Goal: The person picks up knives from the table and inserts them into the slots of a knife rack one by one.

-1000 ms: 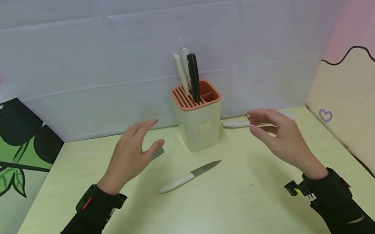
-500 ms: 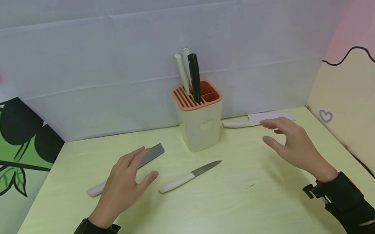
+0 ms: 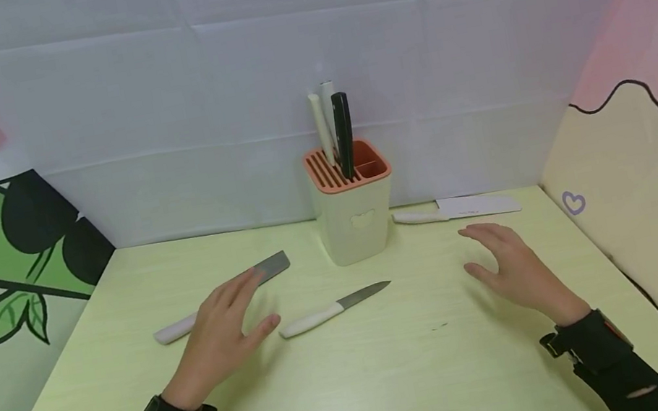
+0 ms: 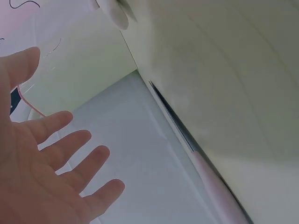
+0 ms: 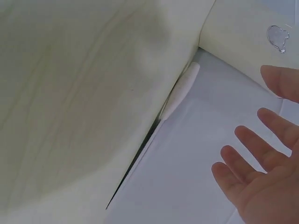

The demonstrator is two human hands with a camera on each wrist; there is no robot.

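My left hand point(image 3: 217, 339) hovers with spread fingers, holding nothing, and overlaps the middle of a square-ended knife point(image 3: 273, 265) with a pale handle. To its right lies a small pointed knife point(image 3: 316, 319) with a white handle, tip toward the right. My right hand point(image 3: 519, 271) is above the table's right side, fingers relaxed and apart, with nothing in it. Just beyond it a white-handled cleaver point(image 3: 479, 205) lies by the back wall. The right wrist view shows the bare palm and a white knife handle point(image 5: 181, 91) on the table.
A cream knife block point(image 3: 353, 227) with an orange slotted top stands at the back centre. White-handled knives point(image 3: 321, 129) and a black-handled knife point(image 3: 343, 133) stand upright in it. A pale back wall point(image 3: 187, 113) and printed side panels point(image 3: 650, 193) enclose the table point(image 3: 362, 391).
Both hands have drawn back toward the person and outward. The left hand uncovered most of the square-ended knife, and the right hand moved off the cleaver. The knives have stayed put.
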